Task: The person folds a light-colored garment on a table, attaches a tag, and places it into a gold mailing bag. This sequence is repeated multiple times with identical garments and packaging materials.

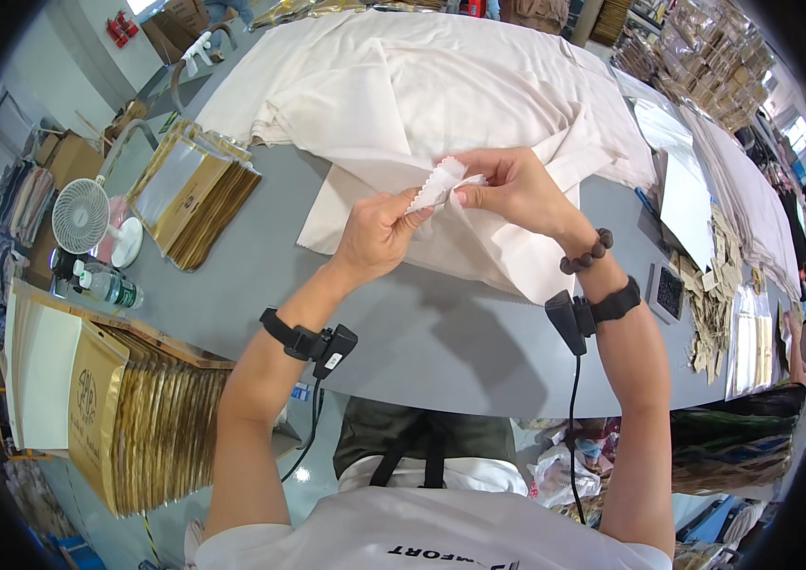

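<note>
My left hand (374,233) and my right hand (512,190) are raised at the middle of the view, closed on a cream fabric piece (436,185) with a zigzag-cut edge. The left fingers pinch its lower left part; the right thumb and fingers grip it a little higher on the right. Behind and below them the same pale fabric (336,209) drapes over the grey table (346,337), joining a large loosely folded cream cloth (393,85) across the far side. Where the piece joins the larger cloth I cannot make out.
At left are gold packets (189,195), a fan (80,217), a bottle (110,285) and a crate of gold bags (165,427). At right lie a white board (683,204), a black tray (666,290) and paper tags (711,332). Another person's arm (795,347) shows at the right edge.
</note>
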A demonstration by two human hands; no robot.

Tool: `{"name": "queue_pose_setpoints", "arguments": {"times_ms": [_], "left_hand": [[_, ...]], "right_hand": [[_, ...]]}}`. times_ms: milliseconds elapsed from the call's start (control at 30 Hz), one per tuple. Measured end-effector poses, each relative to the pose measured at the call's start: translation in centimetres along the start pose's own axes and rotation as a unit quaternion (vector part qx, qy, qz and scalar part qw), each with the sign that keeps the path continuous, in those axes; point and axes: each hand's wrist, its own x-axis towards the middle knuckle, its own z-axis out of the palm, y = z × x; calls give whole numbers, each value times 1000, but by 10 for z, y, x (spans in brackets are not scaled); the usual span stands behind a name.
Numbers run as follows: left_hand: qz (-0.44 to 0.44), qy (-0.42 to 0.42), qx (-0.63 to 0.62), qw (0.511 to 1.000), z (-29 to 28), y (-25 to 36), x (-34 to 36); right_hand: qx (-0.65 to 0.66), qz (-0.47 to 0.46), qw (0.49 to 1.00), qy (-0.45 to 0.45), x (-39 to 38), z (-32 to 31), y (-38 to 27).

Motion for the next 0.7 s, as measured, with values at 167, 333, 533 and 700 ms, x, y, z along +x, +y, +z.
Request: {"name": "queue_pose_setpoints", "arguments": {"times_ms": [167, 333, 533, 700], "left_hand": [[-87, 5, -54, 995, 18, 2, -7], [-241, 73, 239, 938, 0, -35, -25], [-157, 153, 356, 908, -124, -42, -67], [-163, 313, -114, 929, -256, 24, -45]], "right_hand": [[-94, -22, 989, 110, -22, 6, -13], [-137, -208, 907, 339, -80, -14, -55], [-249, -360, 735, 519, -212, -85, -87], [-286, -303, 669, 616, -314, -113, -115]]}}
